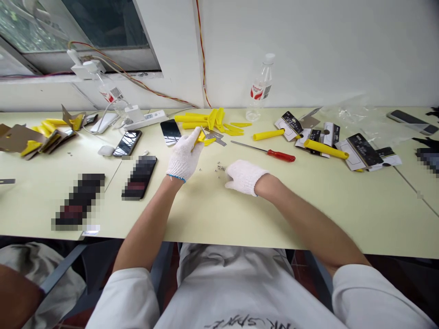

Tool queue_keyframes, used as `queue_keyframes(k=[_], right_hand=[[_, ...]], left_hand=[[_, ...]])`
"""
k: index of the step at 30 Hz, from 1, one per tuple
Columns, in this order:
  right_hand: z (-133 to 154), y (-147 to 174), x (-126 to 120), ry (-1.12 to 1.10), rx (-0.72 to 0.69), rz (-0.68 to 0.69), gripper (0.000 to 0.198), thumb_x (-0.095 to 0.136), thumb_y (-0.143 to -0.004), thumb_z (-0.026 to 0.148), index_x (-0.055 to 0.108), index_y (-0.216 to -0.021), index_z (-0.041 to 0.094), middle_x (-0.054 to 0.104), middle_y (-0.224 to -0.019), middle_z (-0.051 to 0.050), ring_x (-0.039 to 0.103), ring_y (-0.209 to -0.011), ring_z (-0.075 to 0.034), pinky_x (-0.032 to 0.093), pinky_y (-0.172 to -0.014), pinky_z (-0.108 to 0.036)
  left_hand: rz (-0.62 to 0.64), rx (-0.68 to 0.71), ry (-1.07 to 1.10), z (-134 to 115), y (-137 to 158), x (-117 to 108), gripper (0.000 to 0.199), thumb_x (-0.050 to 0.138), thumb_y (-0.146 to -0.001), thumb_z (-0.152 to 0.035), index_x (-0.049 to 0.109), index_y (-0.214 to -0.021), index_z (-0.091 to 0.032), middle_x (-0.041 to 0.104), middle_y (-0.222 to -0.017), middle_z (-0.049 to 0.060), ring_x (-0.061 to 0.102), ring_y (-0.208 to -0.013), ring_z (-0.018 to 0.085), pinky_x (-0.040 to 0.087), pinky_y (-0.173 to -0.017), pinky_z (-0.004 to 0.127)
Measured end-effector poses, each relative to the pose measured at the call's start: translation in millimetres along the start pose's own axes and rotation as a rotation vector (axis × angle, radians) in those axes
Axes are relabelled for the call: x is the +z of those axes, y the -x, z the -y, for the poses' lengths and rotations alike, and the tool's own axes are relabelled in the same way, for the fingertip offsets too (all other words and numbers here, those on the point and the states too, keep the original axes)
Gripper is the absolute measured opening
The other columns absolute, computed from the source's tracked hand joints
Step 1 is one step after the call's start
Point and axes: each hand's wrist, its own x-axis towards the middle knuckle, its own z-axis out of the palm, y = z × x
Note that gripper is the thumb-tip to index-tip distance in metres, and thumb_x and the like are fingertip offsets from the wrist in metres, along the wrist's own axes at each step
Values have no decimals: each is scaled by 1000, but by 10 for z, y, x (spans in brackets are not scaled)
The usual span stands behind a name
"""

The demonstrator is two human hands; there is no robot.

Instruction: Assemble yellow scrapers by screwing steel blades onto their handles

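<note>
My left hand [185, 155], in a white knit glove, is closed around a yellow plastic piece [198, 140], partly hidden by the fingers. Beside its fingertips lie flat grey metal blades [218, 138]. My right hand [244, 176], gloved the same way, rests low over the table with its fingers curled together; what they pinch, if anything, is hidden. Several small metal screws or nuts [220, 168] are scattered at its fingertips. Behind the hands are yellow plastic handles [192, 118] and thin yellow pieces [233, 130]. A red-handled screwdriver [280, 156] lies beyond my right hand.
Right: yellow handles [325, 148] among black-and-white cards [361, 151], and plastic wrapping [363, 116]. Left: phones [127, 143], a power strip [147, 119], and cardboard with yellow parts [15, 140]. A clear bottle [259, 89] stands by the wall. Someone's arm [20, 292] shows lower left.
</note>
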Motion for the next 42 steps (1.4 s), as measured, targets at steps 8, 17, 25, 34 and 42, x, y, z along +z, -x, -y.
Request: queue_keyframes(k=[8,17,25,34,42], right_hand=[[129,-94,77,-29,36,20,41,64,-114,24,81,-146,6,81,-135,-28,81,-125,-39,63,-101,-41],[120,-103,53,-5,-17,44,39,54,-113,11,83,-138,4,82,-132,-28,81,-125,-39,60,-98,-41],[-123,-133,55,-332,-61,-348,22,60,-113,21,82,-114,15,83,-120,-17,76,-109,-30,54,-93,-36],[-251,-384,222,-594,-145,-801,12,59,-113,23,68,-106,23,75,-119,-13,67,-107,-30,52,-97,-43],[-279,-497,315,-607,-147,-825,20,55,-119,34,66,-107,22,74,-115,-13,68,-109,-30,55,-97,-45]], left_hand=[[-5,19,-12,4,2,5,63,61,-110,-29,65,-171,-14,72,-115,13,71,-112,28,55,-107,34],[14,26,29,-15,4,21,58,62,-109,-28,69,-164,-13,78,-120,13,73,-114,28,57,-108,35],[221,-203,536,-202,75,-31,22,62,-108,-36,71,-118,-19,81,-110,7,70,-70,15,59,-64,27],[296,-118,391,-317,197,135,19,62,-111,-40,64,-107,-21,75,-83,2,73,-71,18,57,-69,31],[321,-61,370,-361,244,172,17,57,-114,-37,59,-105,-23,75,-82,1,72,-73,19,54,-71,32]])
